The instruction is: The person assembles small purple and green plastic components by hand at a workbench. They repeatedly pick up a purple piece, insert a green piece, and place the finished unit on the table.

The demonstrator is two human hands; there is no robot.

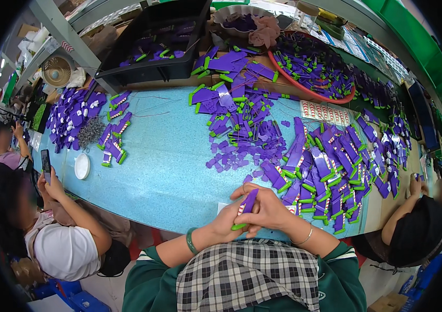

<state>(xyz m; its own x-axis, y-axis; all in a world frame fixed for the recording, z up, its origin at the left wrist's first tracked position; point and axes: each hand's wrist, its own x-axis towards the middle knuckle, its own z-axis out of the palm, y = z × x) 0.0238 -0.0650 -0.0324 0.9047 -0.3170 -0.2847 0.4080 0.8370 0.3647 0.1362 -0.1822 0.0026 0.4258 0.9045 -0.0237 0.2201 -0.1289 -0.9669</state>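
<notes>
At the table's near edge, my left hand (pixel 224 222) and my right hand (pixel 269 209) meet around a purple plastic piece (pixel 250 202). It has a bright green end and a red-and-white striped sticker on its side. Both hands are closed on it, and the fingers hide part of it. A white sheet edge (pixel 222 207) shows beside my left hand. Just right of my hands lies a large pile of similar purple pieces with green ends and striped stickers (pixel 330 171). Beyond them are small loose purple parts (pixel 247 145) in a heap.
A sticker sheet (pixel 325 113) lies behind the pile. Purple parts fill a red-rimmed basket (pixel 312 93) and a black bin (pixel 148 75). Farther left are more purple pieces (pixel 75 114), grey metal springs (pixel 91 132) and a white cup (pixel 82 166). People sit on both sides; one holds a phone (pixel 46 165).
</notes>
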